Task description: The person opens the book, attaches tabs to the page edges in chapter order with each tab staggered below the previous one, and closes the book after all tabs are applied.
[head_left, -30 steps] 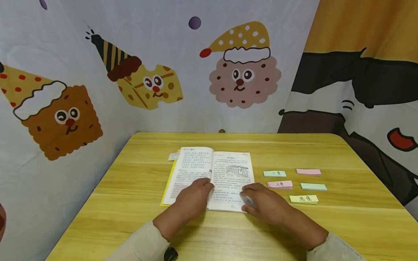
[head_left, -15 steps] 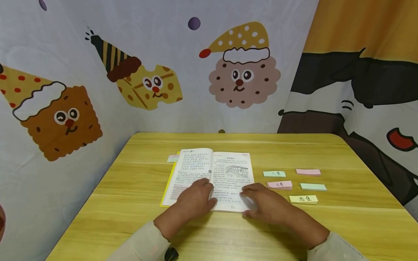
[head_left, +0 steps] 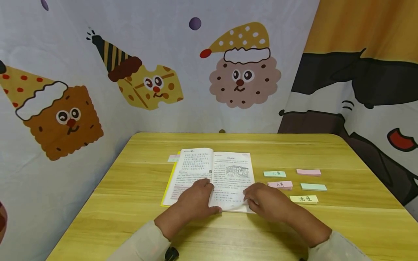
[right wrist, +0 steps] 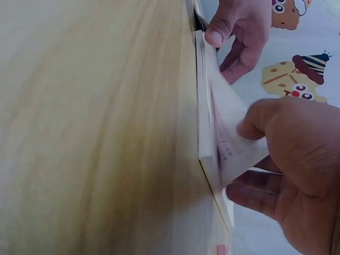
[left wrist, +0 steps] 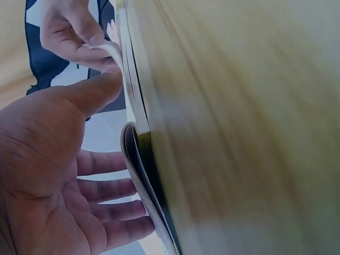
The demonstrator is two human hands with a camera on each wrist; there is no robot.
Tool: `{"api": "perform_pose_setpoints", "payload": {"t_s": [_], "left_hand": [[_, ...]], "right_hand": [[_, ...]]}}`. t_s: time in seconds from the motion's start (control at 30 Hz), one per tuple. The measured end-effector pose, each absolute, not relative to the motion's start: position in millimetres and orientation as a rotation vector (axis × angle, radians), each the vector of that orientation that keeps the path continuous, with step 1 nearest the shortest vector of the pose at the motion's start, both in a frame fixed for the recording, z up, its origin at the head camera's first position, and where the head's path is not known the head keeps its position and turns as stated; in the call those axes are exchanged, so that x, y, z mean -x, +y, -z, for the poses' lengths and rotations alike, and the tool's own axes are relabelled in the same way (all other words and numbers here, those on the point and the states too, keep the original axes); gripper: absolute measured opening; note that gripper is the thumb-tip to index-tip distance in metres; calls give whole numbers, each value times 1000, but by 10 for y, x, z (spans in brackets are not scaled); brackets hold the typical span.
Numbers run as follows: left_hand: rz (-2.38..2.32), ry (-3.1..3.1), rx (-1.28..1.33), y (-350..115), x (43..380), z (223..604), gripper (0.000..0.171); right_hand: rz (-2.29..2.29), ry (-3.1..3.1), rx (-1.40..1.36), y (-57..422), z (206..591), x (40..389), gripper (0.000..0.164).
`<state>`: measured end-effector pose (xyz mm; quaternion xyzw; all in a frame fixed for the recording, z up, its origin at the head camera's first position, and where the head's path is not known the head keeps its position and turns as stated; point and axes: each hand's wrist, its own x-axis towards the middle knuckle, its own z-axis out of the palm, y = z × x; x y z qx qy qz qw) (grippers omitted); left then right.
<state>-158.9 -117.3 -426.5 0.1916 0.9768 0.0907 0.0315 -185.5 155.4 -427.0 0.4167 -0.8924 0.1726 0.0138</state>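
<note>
At the left of the table point(head_left: 114, 217), a pale pink-and-green tab point(head_left: 172, 158) juts out from the far left side of an open book point(head_left: 213, 168), and a strip of yellow cover point(head_left: 168, 186) shows along the book's left edge. The left page point(head_left: 193, 170) carries printed lines and a shaded block. The left hand point(head_left: 196, 199) rests over the near part of that page beside the gutter, its fingers straight and gripping nothing; its thumb reaches right to the near edge of the right-hand leaf point(head_left: 228, 192). That leaf bears a line drawing of buildings point(head_left: 237, 171). At its near right corner the right hand point(head_left: 269, 203) pinches it, thumb on one side and fingers on the other in the right wrist view, and the corner bends up off the pages beneath. So the book lies under the left hand and just left of the right one. Farther right are a lettered green note point(head_left: 274, 174), a lettered pink note point(head_left: 279, 185) nearer, a lettered yellow note point(head_left: 303, 199) nearest, then a plain pink note point(head_left: 308, 172) far and a plain green note point(head_left: 314, 187) between.
</note>
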Motion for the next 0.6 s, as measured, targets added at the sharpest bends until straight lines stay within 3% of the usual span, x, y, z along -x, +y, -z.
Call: {"api": "perform_pose_setpoints", "payload": {"t_s": [0.3, 0.6], "left_hand": [[-258, 2997, -600, -1169, 1575, 4236, 82], [-221, 3019, -619, -1176, 1592, 4250, 72]], "right_hand": [[-491, -2589, -1190, 1535, 4274, 1867, 15], [-510, -2437, -1149, 1489, 4266, 1884, 16]]}}
